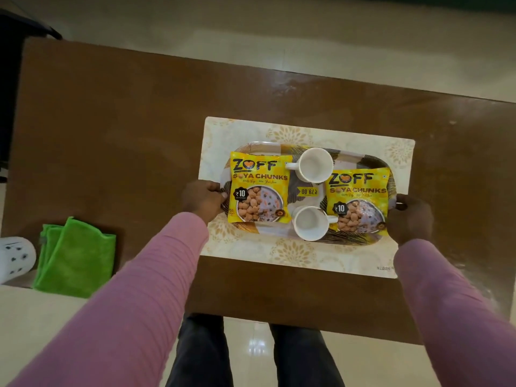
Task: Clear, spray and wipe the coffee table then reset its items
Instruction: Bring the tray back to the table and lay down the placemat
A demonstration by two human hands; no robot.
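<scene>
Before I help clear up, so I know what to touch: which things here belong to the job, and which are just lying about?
Job: table, mat, tray, two packets, two cups, green cloth, left hand, right hand.
Lying about: white spotted thing, bottom left, only partly visible.

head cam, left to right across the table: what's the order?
White holed object → green cloth → left hand → left soya chunks packet → right soya chunks packet → right hand.

"ZOFF SOYA CHUNKS" on packets
</scene>
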